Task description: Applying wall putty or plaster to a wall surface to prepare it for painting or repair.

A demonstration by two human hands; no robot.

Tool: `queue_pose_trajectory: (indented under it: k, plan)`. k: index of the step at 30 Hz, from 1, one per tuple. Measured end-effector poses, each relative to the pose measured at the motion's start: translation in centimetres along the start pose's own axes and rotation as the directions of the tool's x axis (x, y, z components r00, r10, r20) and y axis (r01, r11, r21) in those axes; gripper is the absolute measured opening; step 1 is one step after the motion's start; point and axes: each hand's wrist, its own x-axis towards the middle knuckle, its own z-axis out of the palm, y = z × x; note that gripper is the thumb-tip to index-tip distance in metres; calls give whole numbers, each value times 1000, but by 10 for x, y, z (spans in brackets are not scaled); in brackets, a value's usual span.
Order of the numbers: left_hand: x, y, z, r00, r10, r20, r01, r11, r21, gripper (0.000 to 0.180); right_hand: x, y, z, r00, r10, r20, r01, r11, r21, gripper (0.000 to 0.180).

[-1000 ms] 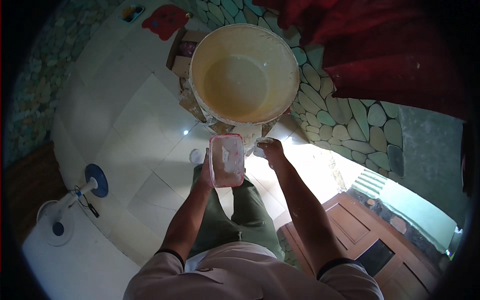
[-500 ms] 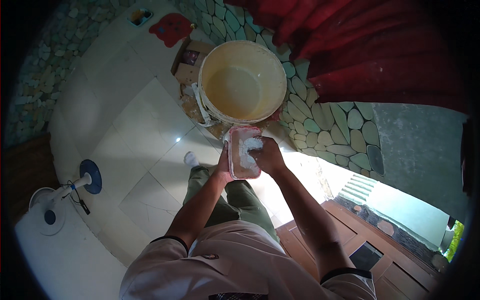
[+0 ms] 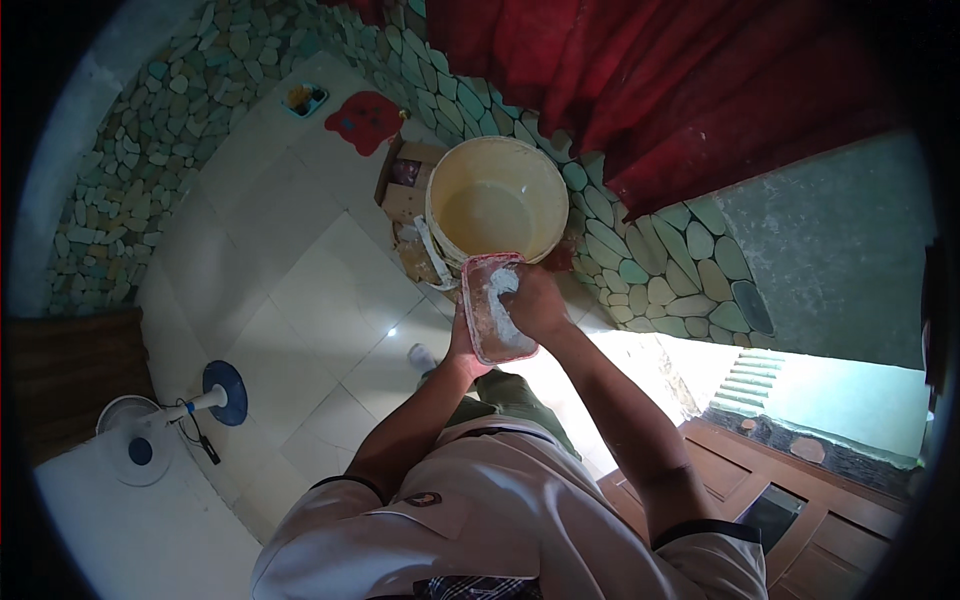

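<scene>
Head view: I judge the work to be partway along, since thick white paste [image 3: 503,281] lies in a patch inside the red-rimmed tub [image 3: 482,315], while the bare part of its bottom shows only a pale smear. How much paste is worked and how much is left I cannot tell, as my right hand [image 3: 541,300] covers some of it. The tub is on the near side of the bucket [image 3: 541,190], between it and my body, its far edge overlapping the bucket's rim in view; whether they touch is unclear. My left hand [image 3: 463,346] grips the tub by its left side. The tub lies just under and to the left of my right hand, which comes over its right edge with fingers bent toward the paste; I cannot tell whether they close on anything. To the left of the bucket sits a cardboard box [image 3: 402,203], and a red mat [image 3: 366,122] lies beyond the bucket, also leftward.
</scene>
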Motion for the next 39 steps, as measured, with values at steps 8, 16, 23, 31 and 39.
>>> queue_pose_trajectory:
  k: [8,16,23,31,39]
  plan:
    - [-18,19,14,999,15,35,-16,1000,14,62,6,-45,-14,998,-57,35,56,998,26,34]
    - [-38,43,30,998,28,54,-31,997,66,65,14,-73,-10,993,-118,2,118,993,8,33]
    - [-51,65,20,997,69,17,-70,995,66,66,14,-102,-1,988,-153,33,152,988,27,35]
    - [-68,91,28,983,150,110,-156,986,55,55,-13,-127,-3,933,-136,334,137,990,21,40]
    - [-77,109,10,984,124,131,-125,992,4,61,-22,-135,8,944,-215,249,231,972,-34,37]
